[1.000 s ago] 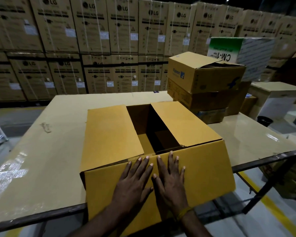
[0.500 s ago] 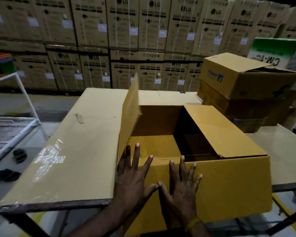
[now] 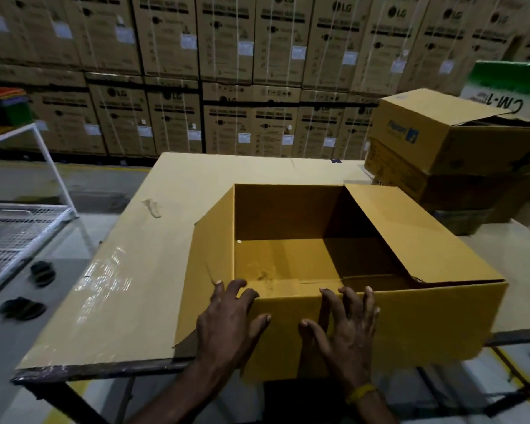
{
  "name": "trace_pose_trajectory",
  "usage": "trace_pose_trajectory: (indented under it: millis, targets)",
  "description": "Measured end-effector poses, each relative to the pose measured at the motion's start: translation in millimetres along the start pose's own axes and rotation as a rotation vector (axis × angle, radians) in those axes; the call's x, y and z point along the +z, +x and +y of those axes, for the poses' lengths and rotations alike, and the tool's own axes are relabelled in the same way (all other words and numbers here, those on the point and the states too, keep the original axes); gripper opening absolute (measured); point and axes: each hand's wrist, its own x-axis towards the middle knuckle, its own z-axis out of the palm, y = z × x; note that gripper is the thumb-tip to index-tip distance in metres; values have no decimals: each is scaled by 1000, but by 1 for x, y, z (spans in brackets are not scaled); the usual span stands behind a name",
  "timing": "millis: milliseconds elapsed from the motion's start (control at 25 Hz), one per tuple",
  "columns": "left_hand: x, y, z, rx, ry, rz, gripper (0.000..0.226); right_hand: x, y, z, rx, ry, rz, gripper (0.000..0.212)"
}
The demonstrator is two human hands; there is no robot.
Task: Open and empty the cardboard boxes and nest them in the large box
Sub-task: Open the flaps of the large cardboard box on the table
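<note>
Big open box (image 3: 343, 270) sits mid-frame on the table (image 3: 129, 270), looks empty and light but floppy. Left hand (image 3: 227, 322) and right hand (image 3: 346, 328) are spread flat on the near wall; best gripped by stiff corners.

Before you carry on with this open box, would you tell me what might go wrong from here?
1. The big box overhangs the table's near edge, so loading it may tip it.
2. Its right flap leans over the opening and may snag boxes going in.
3. The stacked boxes beside it sit askew; pulling one could shift the rest.
</note>
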Motion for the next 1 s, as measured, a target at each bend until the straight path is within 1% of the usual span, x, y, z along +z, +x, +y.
trace_pose_trajectory:
  millis: [80, 160, 240, 320, 400, 440, 520, 560, 600, 680, 760, 920, 1000]
  targets:
    - [-3, -5, -11, 34, -79, 94, 39, 6, -2, -7, -13, 12, 20, 65]
    - [-14, -12, -27, -10, -151, 138, 32, 9, -8, -26, -30, 29, 26, 62]
    - [-30, -15, -52, -82, -222, 119, 24, 12, -16, -55, -31, 20, 30, 58]
    - [-50, -16, -71, -116, -272, 46, 20, 13, -20, -75, -63, 20, 31, 52]
    - [-64, -11, -76, -77, -267, -49, 30, 10, -17, -70, -117, 26, 19, 51]
    - [-66, -7, -76, -54, -188, -85, 32, 7, -15, -60, -143, 15, 10, 53]
    - [-62, -1, -67, 13, 95, -153, 29, -3, -9, -33, -178, -25, -7, 54]
    - [-58, 3, -60, 73, 190, -181, 38, -9, -5, -17, -162, -49, -11, 55]
    - [-53, 6, -50, 126, 229, -205, 49, -16, -1, -1, -127, -66, -18, 55]
    - [-41, 8, -22, 199, 259, -241, 66, -29, 9, 30, -50, -97, -41, 55]
    - [-26, 11, 7, 250, 259, -242, 77, -41, 18, 55, -4, -136, -85, 57]
    - [11, 25, 69, 369, 215, -196, 85, -51, 24, 84, 92, -184, -161, 67]
    - [29, 33, 100, 431, 219, -207, 86, -50, 25, 94, 95, -196, -151, 76]
